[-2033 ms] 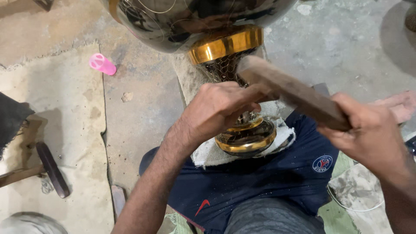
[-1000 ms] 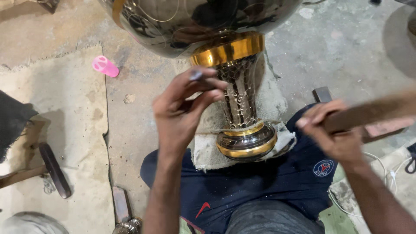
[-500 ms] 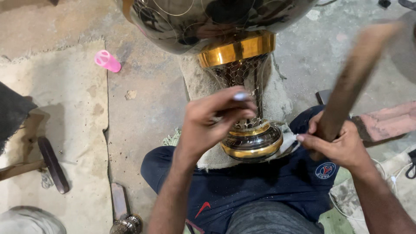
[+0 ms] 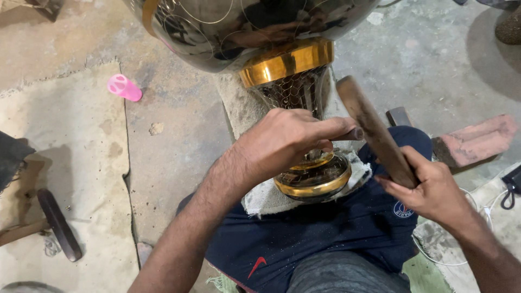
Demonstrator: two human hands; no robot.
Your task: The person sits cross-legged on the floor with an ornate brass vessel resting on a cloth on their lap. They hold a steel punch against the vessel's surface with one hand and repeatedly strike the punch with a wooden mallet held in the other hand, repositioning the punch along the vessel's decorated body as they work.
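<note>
Left hand [image 4: 282, 144] closed around a small dark punch [image 4: 353, 133], tip pressed at the patterned stem of the big metal vase [image 4: 296, 89]. Right hand [image 4: 434, 192] gripping the wooden mallet handle [image 4: 374, 130] tight, raised just right of the stem. Vase foot [image 4: 317, 182] resting on a white cloth [image 4: 260, 198] in the lap. Pink spool [image 4: 124, 88] far left on the floor.
</note>
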